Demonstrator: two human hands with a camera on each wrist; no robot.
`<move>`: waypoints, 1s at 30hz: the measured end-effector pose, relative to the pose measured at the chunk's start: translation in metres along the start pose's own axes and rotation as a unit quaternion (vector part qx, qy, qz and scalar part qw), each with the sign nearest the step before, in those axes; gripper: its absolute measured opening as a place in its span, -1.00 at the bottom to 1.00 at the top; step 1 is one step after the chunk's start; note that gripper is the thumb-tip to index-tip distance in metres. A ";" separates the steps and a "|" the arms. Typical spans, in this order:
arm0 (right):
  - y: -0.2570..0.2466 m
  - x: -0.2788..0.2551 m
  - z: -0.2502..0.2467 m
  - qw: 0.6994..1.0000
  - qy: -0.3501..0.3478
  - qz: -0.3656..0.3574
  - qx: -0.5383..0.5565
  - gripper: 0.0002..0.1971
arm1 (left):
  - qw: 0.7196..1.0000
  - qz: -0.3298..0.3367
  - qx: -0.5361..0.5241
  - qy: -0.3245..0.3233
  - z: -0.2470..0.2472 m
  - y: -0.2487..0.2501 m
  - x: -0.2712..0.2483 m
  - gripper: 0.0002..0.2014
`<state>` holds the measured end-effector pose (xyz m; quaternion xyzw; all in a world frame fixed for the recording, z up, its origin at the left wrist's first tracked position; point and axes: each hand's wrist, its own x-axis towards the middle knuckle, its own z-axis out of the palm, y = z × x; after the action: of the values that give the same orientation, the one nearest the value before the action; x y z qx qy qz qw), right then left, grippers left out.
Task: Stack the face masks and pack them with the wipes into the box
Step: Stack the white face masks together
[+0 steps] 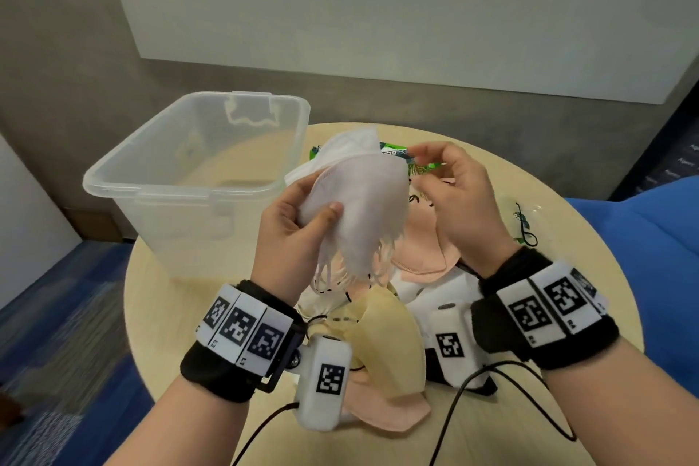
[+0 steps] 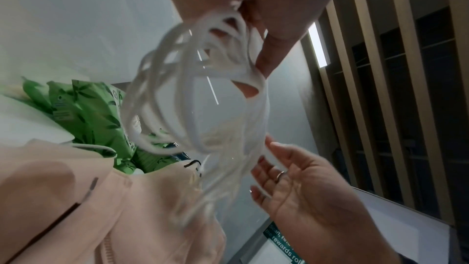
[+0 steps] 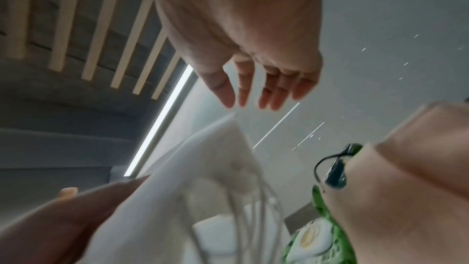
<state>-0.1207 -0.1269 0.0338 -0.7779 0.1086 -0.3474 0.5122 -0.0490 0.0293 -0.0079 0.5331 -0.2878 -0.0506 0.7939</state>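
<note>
The left hand [image 1: 295, 223] grips a bunch of white masks [image 1: 355, 208] in the air above the round table [image 1: 590, 246], thumb pressed on top, ear loops [image 2: 182, 91] dangling. The right hand [image 1: 457, 197] hovers just beside them, fingers relaxed and holding nothing. More masks [image 1: 382, 337] and green wipes [image 1: 397, 155] lie on the table beside the clear box [image 1: 196, 178].

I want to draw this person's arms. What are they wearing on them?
Each bare forearm has a black wristband carrying a white strip of black square-pattern markers. A white camera box with one marker sits by each wrist, trailing a black cable. The right hand wears a ring.
</note>
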 end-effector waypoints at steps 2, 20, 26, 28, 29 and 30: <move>0.001 0.008 -0.009 0.999 -0.020 0.048 0.016 -0.74 | 1.000 -0.002 -0.003 -0.008 0.000 -0.001 0.000 -0.70; -0.001 0.004 0.001 0.954 -0.088 0.207 0.196 -0.78 | 0.998 0.015 0.047 -0.030 0.004 -0.002 -0.004 -0.63; 0.002 0.002 0.005 0.965 -0.078 0.159 0.193 -0.88 | 0.999 0.015 0.043 -0.015 0.003 -0.001 -0.003 -0.59; 0.004 0.002 0.003 0.971 -0.061 0.135 0.188 -0.72 | 0.999 0.015 0.040 -0.012 0.003 -0.001 -0.002 -0.57; 0.004 0.001 0.002 0.974 -0.053 0.126 0.182 -0.68 | 0.999 0.016 0.040 -0.011 0.003 -0.001 -0.002 -0.56; 0.003 0.001 0.001 0.975 -0.050 0.120 0.179 -0.65 | 0.999 0.018 0.041 -0.011 0.003 -0.001 -0.002 -0.56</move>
<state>-0.1185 -0.1279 0.0309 -0.6713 0.1110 -0.2581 0.6859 -0.0519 0.0272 -0.0086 0.5594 -0.3075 -0.0305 0.7692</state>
